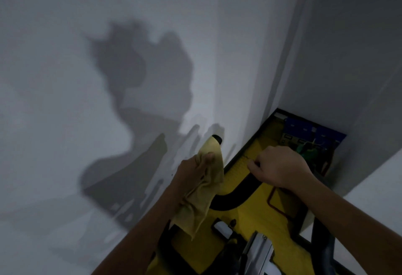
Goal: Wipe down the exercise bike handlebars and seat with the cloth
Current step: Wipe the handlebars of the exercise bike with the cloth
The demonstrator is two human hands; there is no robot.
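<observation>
Your left hand (196, 166) grips the yellow cloth (202, 190) wrapped round the left handlebar (217, 139), thumb on top, black bar tip poking out above, cloth tail hanging below. Curved black bar (235, 194) runs right, over a yellow mat (248, 150). Your right hand (280, 166) has fingers curled round the right bar. Wall (87, 78) shows your shadow.

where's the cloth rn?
Head view, lower centre: the yellow cloth is wrapped over the left handlebar near the white wall, gripped by the left hand.
</observation>
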